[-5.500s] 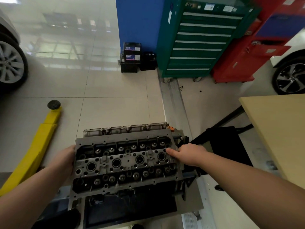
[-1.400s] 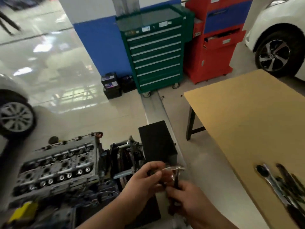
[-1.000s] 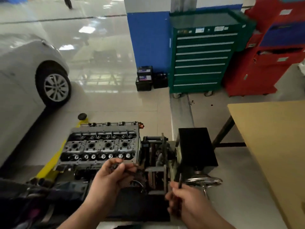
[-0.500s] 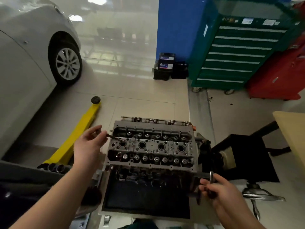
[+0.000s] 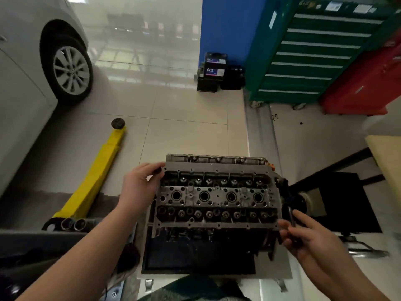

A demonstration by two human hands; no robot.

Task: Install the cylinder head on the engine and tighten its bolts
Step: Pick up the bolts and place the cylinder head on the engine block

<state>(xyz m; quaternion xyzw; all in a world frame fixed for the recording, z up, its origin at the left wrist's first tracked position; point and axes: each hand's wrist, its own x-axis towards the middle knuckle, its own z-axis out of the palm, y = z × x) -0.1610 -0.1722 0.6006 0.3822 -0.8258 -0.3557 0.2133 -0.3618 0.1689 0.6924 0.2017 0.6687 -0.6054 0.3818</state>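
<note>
We stand on a glossy tiled workshop floor [image 5: 186,118], with a grey car [image 5: 32,68] at the left, a yellow jack [image 5: 95,170] lying beside it, and a green tool cabinet [image 5: 312,53] next to a red one [image 5: 366,79] by the blue wall. Below us the cylinder head [image 5: 217,196] lies flat on top of the engine [image 5: 208,237] on its stand. Our left hand [image 5: 138,187] is at the head's far left corner, its fingers [image 5: 155,168] pinching a small dark bolt head [image 5: 159,170] there. Our right hand [image 5: 308,235], just beside the head's near right corner, has its fingers curled round a long dark bolt [image 5: 291,218], held upright.
</note>
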